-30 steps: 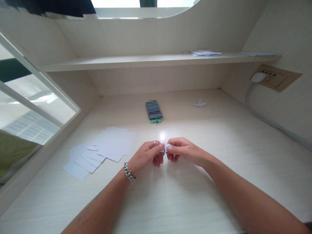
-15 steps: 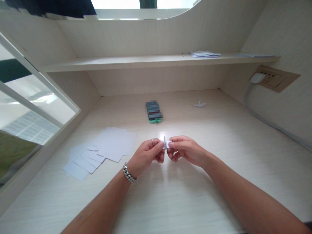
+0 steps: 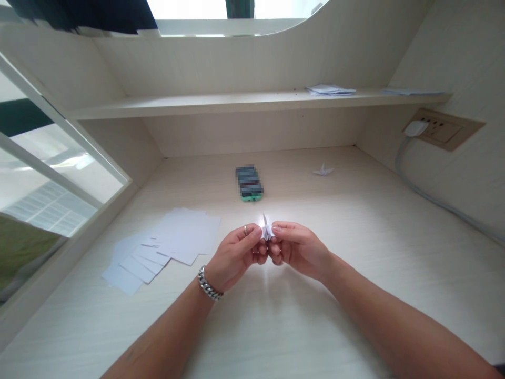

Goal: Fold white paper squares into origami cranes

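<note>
A small folded white paper piece [image 3: 267,228] is pinched between both my hands above the middle of the desk. My left hand [image 3: 236,254], with a ring and a chain bracelet at the wrist, closes on its left side. My right hand [image 3: 298,247] closes on its right side, fingertips touching the left hand's. A thin point of the paper sticks up above the fingers; the rest is hidden by them.
Several loose white paper squares [image 3: 165,245] lie fanned on the desk at the left. A phone in a green case [image 3: 248,183] lies further back, a finished paper crane [image 3: 323,170] at the back right. A shelf [image 3: 236,99] holds papers; a plugged socket [image 3: 437,128] is on the right wall.
Both hands have drawn closer together and slightly nearer me, and the paper's point now stands up higher between the fingertips.
</note>
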Tool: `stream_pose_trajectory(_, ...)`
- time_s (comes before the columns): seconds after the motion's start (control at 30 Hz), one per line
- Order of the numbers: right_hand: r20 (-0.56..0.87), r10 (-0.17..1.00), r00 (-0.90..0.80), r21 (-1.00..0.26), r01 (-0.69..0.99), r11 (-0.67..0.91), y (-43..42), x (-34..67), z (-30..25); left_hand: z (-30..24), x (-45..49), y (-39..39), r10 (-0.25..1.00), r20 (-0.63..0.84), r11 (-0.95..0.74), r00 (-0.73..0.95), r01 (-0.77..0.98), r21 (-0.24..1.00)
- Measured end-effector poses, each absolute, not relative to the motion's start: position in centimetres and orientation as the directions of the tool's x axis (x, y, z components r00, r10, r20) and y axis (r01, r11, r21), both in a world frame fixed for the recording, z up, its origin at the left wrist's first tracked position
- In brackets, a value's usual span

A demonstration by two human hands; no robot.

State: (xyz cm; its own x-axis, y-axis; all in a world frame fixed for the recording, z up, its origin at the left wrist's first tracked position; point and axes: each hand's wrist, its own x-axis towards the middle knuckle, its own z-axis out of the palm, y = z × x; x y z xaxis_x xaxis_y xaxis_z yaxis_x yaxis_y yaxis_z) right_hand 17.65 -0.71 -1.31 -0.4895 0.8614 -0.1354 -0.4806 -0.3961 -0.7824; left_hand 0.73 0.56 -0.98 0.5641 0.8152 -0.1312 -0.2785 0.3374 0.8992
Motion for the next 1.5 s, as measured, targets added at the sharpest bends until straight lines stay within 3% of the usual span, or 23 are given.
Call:
stream_pose_trajectory(0.63, -0.022, 0.882, -0.472, -0.763, -0.562, -0.32, -1.0, 17.4, -1.6, -1.1, 1.2, -0.1, 0.813, -0.053, 0.333, 0.58, -0.389, 0.859)
stream_pose_trajectory(0.93, 0.033, 0.866, -0.499, -0.895, -0.4, -0.197, -0.8, 18.5, -1.3, -1.4, 0.3, 0.5, 0.793, -0.006, 0.195, 0.609, -0.244, 0.95)
stream_pose_trajectory(1.23, -0.047, 0.881, -0.47, -0.958, -0.227, -0.173, -0.2, 19.0, -1.7, -2.2, 0.2, 1.0, 0.821, -0.024, 0.119, 0.57, -0.129, 0.984)
stream_pose_trajectory(1.5, -0.085, 0.854, -0.513, -0.788, -0.491, -0.372, -0.3, 17.9, -2.4, -1.6, 0.8, 0.6, 0.839, -0.086, 0.276, 0.537, -0.285, 0.918)
